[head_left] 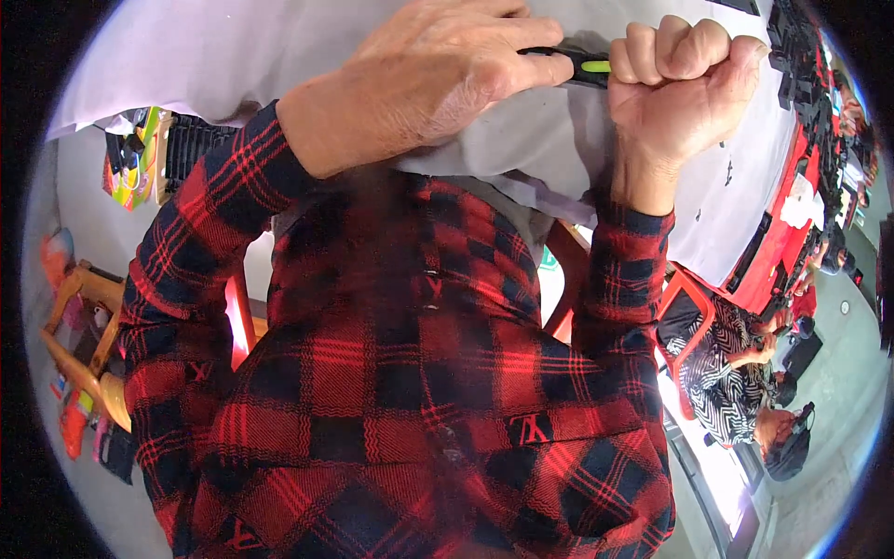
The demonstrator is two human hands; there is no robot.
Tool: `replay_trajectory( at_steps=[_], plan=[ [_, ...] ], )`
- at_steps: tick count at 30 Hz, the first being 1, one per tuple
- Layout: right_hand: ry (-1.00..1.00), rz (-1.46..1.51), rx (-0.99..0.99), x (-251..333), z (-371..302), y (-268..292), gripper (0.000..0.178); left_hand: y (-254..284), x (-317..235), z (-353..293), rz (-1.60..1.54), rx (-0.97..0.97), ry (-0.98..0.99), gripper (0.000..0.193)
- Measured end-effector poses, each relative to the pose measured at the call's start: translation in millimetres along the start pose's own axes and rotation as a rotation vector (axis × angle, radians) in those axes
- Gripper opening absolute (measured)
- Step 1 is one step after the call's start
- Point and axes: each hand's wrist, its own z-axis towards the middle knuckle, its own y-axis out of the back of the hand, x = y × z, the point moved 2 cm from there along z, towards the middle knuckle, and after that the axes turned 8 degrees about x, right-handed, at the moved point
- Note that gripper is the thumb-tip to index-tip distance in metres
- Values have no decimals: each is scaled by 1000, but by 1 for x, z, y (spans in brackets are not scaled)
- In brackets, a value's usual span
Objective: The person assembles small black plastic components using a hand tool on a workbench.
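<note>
My left hand is over the pale cloth-covered table, its fingers pressed on a small black part. Most of that part is hidden beneath the fingers. Beside it, my right hand is closed in a fist around a slim tool with a lime-green end. This end points left and meets the black part between the hands. The fist covers the rest of the tool, so its kind does not show.
Many black parts are heaped along the table's right side, by a red cloth. Another person in a zigzag-patterned top sits to the right near a red chair. At left are a wooden chair and a black crate.
</note>
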Motion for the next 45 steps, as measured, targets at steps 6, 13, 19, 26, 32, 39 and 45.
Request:
replay_trajectory(
  at_steps=[6,13,19,26,32,39,45],
  plan=[
    [104,1170,105,-13,4,-34,61,3,-1,2,0,21,15,17],
    [55,112,-322,-1,3,-39,62,-7,4,-1,273,-284,-209,21],
    [45,73,-112,-4,5,-26,59,-22,14,0,217,-326,-250,27],
    [40,779,-10,-12,3,-32,54,2,-2,8,57,-130,-130,28],
    [139,93,11,-9,2,-50,57,-20,16,5,52,-122,-139,28],
    [97,13,-97,-11,0,-34,58,-30,20,1,147,-464,-336,29],
    [180,44,-41,-1,-2,-27,59,-27,20,-3,195,-443,-341,31]
  ],
)
